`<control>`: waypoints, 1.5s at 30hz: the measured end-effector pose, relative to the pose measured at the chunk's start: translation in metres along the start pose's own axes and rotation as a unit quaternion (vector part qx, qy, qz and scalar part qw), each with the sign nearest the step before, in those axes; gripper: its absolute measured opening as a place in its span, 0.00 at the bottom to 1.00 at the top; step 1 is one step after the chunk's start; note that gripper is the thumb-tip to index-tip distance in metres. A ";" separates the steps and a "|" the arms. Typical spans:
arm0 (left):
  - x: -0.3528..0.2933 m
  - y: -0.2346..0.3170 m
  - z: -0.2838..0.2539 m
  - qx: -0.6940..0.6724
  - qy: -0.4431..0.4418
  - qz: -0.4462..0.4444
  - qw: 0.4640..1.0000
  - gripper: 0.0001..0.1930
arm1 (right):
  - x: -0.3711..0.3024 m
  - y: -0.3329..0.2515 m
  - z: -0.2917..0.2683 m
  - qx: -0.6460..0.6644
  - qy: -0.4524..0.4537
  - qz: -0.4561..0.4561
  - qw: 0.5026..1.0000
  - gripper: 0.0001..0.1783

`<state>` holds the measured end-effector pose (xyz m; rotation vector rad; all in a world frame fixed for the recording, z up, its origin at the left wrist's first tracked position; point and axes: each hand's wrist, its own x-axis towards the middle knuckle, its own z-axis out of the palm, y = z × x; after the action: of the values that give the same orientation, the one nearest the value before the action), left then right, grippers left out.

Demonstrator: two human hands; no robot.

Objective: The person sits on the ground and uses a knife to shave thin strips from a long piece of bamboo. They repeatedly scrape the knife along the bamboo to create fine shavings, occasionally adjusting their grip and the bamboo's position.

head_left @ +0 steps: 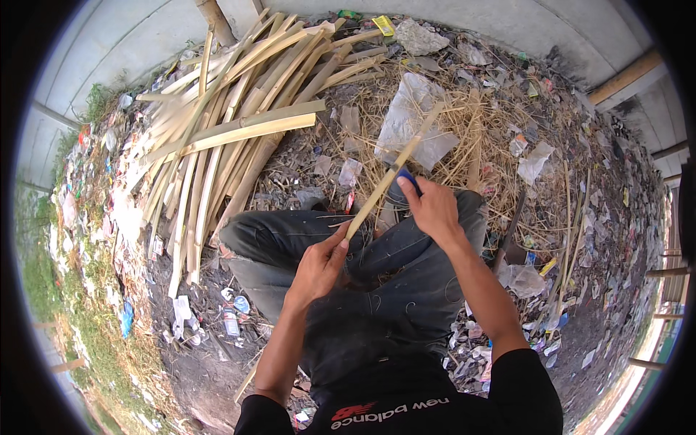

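Observation:
My left hand [322,262] pinches the near end of a long, narrow bamboo strip [416,139], which slants away from me to the upper right over my crossed legs. In my right hand [435,210] is what looks like a blue-handled knife [407,176], set against the strip around its middle. A short dark part of the knife shows at the strip; most of its blade is hidden. Thin shavings lie on my dark trousers [333,312].
A big heap of split bamboo strips [217,145] lies at the far left. Straw-like shavings [464,123] and a whitish plastic sheet [409,109] cover the ground ahead. A dark stick [511,225] rests at my right. Litter is scattered around, and a pale wall [507,25] stands behind.

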<state>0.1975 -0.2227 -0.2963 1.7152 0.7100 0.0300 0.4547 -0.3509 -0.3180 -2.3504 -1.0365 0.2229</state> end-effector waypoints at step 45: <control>0.001 -0.015 -0.015 -0.219 -0.052 -0.058 0.973 0.34 | -0.033 0.002 -0.031 0.106 -0.508 -0.075 0.851 0.39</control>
<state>0.1857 -0.2078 -0.3061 1.2416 0.6680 0.0142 0.4443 -0.3894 -0.2952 -1.8636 -1.5227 1.5484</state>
